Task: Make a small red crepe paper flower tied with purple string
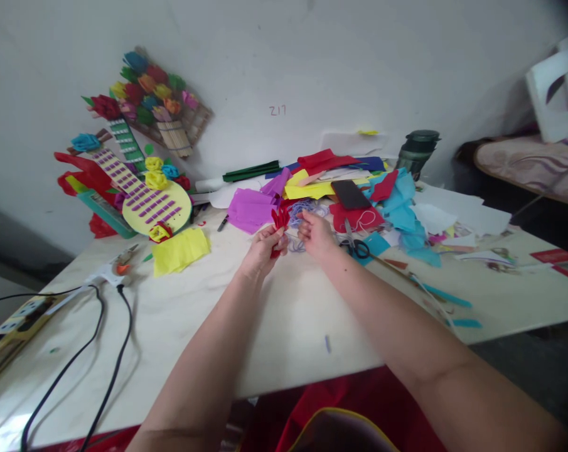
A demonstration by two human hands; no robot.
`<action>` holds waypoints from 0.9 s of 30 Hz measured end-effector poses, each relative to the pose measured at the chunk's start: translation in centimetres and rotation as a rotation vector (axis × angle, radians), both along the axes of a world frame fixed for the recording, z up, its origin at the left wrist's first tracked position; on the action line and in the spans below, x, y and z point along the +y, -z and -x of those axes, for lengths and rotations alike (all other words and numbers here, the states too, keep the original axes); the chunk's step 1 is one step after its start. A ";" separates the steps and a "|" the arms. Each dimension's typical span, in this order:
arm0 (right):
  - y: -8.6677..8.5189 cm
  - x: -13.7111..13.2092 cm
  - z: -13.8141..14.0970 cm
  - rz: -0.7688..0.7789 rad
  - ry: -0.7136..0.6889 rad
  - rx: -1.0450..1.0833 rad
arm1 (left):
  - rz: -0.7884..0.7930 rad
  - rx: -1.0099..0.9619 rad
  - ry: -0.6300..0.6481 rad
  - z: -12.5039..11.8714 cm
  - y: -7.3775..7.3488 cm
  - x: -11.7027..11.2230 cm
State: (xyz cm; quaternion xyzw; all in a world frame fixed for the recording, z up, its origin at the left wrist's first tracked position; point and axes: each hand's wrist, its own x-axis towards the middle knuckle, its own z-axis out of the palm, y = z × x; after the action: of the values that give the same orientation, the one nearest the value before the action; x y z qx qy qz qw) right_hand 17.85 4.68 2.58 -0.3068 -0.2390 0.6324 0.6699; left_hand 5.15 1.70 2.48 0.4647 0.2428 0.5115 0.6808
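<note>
Over the middle of the table, my left hand [263, 251] is closed on a bunch of red crepe paper [280, 218], its pleated tips fanning up past the fingers. To its right, my right hand [317, 235] has its fingers pressed together; what they pinch, if anything, is too small to make out. Just behind and between both hands lies a tangle of pale purple string [301, 211], with loose loops below it. Scissors [354, 245] with black handles rest close to my right wrist. Purple paper sheets [250, 209] spread beyond my left hand.
A hot glue gun [112, 271] with black cables and a power strip [20, 333] occupy the left side. Behind them leans a yellow paper guitar [157, 210] with paper flowers. A phone [351, 194], coloured paper and a dark green bottle [418, 152] stand or lie at the back.
</note>
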 end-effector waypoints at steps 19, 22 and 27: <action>-0.4 -1.0 0.5 -0.149 0.009 -0.153 | 0.164 0.134 -0.141 2.3 1.8 1.7; 0.1 -0.1 -0.4 -0.089 0.080 -0.159 | 0.161 0.124 -0.135 2.4 1.9 1.8; 1.1 1.2 -1.4 0.026 0.116 -0.131 | 0.136 0.079 -0.046 2.2 1.8 1.5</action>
State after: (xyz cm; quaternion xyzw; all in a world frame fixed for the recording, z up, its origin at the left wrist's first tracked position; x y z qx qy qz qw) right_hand 19.30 5.86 1.46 -0.3698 -0.2559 0.5740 0.6843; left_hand 2.92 3.20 0.67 0.4314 0.3143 0.4907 0.6887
